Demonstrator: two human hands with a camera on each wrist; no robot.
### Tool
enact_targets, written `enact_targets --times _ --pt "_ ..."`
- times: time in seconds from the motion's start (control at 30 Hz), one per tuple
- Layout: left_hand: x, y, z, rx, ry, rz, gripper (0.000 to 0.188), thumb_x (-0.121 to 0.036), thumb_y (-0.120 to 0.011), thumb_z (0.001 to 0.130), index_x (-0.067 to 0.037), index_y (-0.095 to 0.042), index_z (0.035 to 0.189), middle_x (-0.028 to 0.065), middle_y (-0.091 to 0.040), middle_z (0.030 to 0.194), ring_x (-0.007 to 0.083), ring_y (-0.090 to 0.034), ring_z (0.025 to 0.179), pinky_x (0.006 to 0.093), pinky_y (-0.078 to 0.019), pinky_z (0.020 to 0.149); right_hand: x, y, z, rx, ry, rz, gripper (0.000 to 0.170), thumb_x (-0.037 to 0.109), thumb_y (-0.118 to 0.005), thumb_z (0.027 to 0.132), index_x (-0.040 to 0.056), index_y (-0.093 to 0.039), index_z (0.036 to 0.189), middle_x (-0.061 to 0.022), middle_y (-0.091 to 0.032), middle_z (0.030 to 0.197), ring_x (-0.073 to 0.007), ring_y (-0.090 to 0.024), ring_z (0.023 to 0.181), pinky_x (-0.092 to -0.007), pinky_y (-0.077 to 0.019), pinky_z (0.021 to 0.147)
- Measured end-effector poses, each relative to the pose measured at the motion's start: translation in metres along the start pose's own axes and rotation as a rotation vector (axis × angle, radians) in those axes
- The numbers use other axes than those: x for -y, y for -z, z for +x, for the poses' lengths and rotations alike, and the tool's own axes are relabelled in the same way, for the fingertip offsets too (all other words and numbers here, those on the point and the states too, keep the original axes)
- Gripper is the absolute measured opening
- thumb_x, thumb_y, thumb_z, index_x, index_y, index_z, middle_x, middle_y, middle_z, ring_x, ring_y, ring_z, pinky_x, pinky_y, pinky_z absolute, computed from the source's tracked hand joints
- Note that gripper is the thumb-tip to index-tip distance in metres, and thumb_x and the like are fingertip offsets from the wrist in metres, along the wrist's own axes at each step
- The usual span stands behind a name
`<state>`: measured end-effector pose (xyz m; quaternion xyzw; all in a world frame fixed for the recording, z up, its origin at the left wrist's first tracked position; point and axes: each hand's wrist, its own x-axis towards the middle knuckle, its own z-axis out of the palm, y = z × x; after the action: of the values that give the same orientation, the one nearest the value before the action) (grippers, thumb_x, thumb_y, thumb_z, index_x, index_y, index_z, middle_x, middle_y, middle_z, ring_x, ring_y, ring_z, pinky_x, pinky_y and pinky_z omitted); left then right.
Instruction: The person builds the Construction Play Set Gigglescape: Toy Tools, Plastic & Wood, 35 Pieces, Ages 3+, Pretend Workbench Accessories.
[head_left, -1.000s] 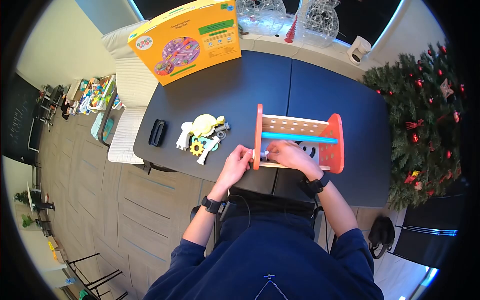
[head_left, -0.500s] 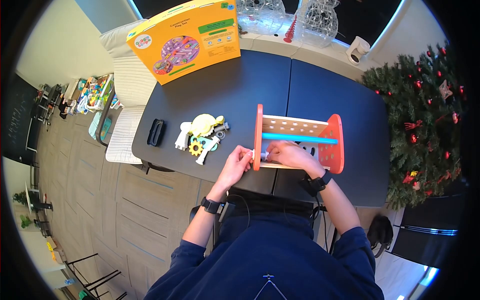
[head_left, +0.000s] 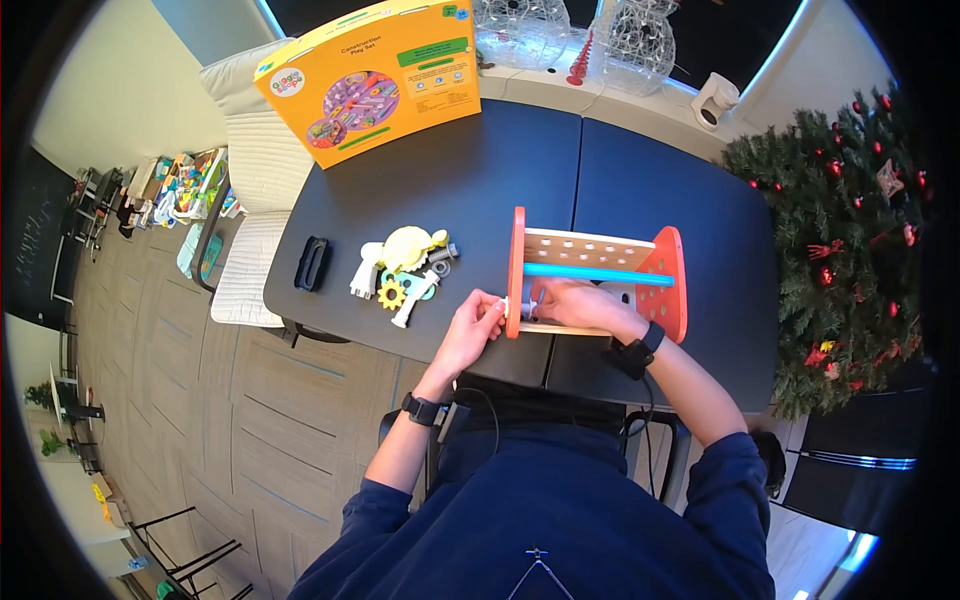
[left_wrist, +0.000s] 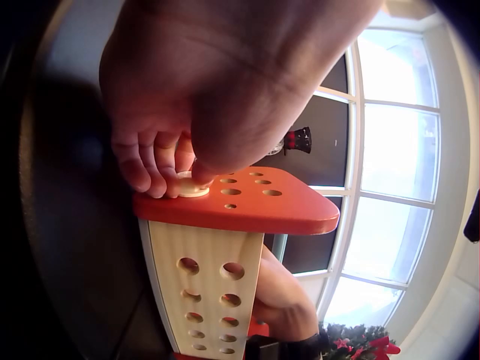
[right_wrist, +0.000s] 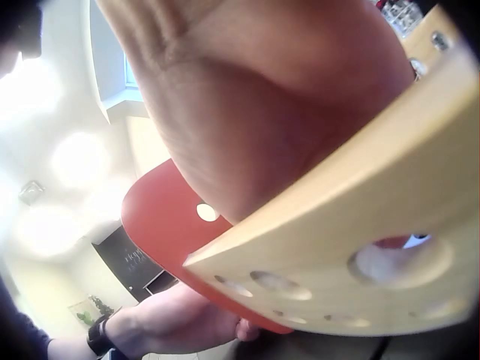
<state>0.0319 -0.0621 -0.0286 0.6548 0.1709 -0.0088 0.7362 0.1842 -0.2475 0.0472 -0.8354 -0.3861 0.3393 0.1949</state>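
Two hands, one perforated toy box right of centre in the head view, its long axis running left to right. Left hand: thumb and fingers pinching a pale disc at the outer face of the red end panel. Right hand: reaching inside, below the blue rod in the frame; a greyish piece shows by its fingertips, though we cannot tell whether it is gripped. Governing relation, we judge: the panel stands between the hands, disc and piece roughly opposite. Against the earlier frame, we record the right forearm swung outward, rightward; left hand and box essentially unmoved.
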Motion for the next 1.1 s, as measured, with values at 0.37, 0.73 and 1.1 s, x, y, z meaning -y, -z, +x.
enact_targets --times 0.37,0.73,1.1 --pt "0.000 0.001 0.000 0.004 0.002 0.006 0.019 -0.021 -0.061 0.113 -0.002 -0.063 0.116 0.0008 -0.068 0.092 0.0070 -0.062 0.083 0.0254 -0.0540 0.077 -0.017 -0.002 0.011 0.208 -0.052 0.097 0.039 0.035 -0.062 0.106 0.0037 -0.068 0.129 -0.0189 -0.076 0.115 -0.0306 -0.073 0.108 -0.0436 -0.0549 0.094" --pt "0.003 0.000 0.000 -0.003 -0.017 -0.003 0.020 -0.020 -0.062 0.112 -0.001 -0.063 0.116 0.0008 -0.068 0.092 0.0070 -0.062 0.084 0.0254 -0.0536 0.078 -0.029 -0.012 0.011 0.216 -0.047 0.242 0.045 0.041 -0.059 0.108 0.0052 -0.059 0.135 -0.0158 -0.072 0.114 -0.0288 -0.069 0.105 -0.0442 -0.0532 0.094" --pt "0.002 -0.001 -0.001 0.002 -0.016 -0.016 0.019 -0.020 -0.062 0.112 -0.001 -0.063 0.116 0.0005 -0.067 0.092 0.0067 -0.062 0.084 0.0250 -0.0531 0.078 -0.018 -0.008 0.004 0.185 -0.050 0.204 0.049 0.042 -0.054 0.109 0.0040 -0.058 0.139 -0.0233 -0.070 0.125 -0.0354 -0.066 0.123 -0.0445 -0.0497 0.103"
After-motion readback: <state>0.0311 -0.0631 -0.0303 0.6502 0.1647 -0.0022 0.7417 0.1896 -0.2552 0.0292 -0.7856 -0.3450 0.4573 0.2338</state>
